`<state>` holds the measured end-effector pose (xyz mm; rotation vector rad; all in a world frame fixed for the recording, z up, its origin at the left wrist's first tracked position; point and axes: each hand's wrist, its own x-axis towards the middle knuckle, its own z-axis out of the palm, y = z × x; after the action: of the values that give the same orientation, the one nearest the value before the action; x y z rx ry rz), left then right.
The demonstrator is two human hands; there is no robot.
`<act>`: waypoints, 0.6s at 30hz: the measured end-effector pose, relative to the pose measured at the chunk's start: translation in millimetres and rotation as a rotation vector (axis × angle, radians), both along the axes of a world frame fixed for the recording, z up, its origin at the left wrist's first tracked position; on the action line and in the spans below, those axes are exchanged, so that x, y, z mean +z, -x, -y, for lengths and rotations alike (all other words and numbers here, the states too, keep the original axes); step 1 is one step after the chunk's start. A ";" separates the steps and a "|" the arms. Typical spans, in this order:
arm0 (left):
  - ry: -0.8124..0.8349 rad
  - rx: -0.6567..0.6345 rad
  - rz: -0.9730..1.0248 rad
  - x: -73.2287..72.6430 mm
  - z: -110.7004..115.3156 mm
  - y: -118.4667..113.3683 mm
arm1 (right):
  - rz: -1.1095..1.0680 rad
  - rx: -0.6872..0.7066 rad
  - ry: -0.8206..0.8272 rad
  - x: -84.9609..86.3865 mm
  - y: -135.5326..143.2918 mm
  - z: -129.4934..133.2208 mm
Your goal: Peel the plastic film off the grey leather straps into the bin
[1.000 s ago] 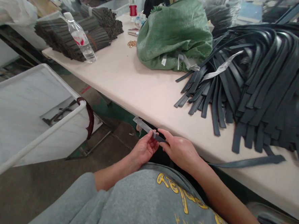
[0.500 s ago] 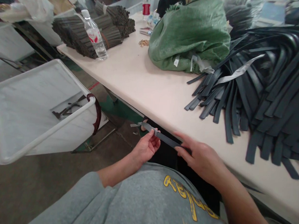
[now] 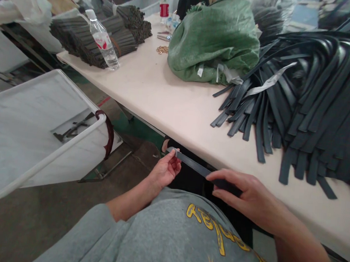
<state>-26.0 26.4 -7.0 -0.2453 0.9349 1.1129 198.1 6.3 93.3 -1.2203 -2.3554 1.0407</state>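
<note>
Head view: a person's two bare hands work with one dark strip [image 3: 193, 165] in front of the body, at the near edge of the pale table [image 3: 165, 95].
Left hand [image 3: 167, 168]: thumb and forefinger pinch the dark strip close to its far-left end; the other fingers curl loosely toward the palm.
Right hand [image 3: 245, 190]: fingers lie over the dark strip and the thumb lies below, so that the strip is held between them (its remaining length is hidden by the hand).
Dark strip: runs straight between the hands, sloping down from left to right; a short grey end shows beyond the left fingertips.
Strip pile [image 3: 319, 92]: many dark strips lie heaped on the right of the table, loose ends fanned toward the near edge; a whitish band [image 3: 271, 80] lies across them.
Green sack [image 3: 214, 42]: rests on the table just beside the strip pile, on its left.
Clear bottle [image 3: 102, 41]: leans, with a red and white label, against bundled strips [image 3: 66, 37] at the table's left end.
Gold-coloured pieces [image 3: 162, 49]: lie near the green sack.
White bin [image 3: 42, 174]: stands left of the table; a dark wrap [image 3: 108, 139] covers one corner.
</note>
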 end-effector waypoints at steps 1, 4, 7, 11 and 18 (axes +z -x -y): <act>0.002 0.007 -0.004 -0.2 -2.2 3.0 | -0.021 0.034 -0.012 8.7 -10.5 5.4; 0.011 0.009 0.000 -0.8 -5.0 5.5 | -0.064 0.156 -0.110 32.1 -32.4 21.8; 0.012 -0.007 0.011 -0.3 -4.2 2.9 | -0.102 0.151 -0.284 44.5 -40.8 36.0; 0.031 -0.050 0.013 2.4 -1.9 0.2 | -0.160 0.052 -0.417 40.5 -37.7 41.2; 0.047 -0.110 0.000 8.3 1.4 1.3 | -0.254 0.123 -0.367 8.3 -2.4 13.6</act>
<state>-27.4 24.9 1.3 -0.2297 0.9646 0.9911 200.5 -7.3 101.6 -0.7715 -2.3075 0.7043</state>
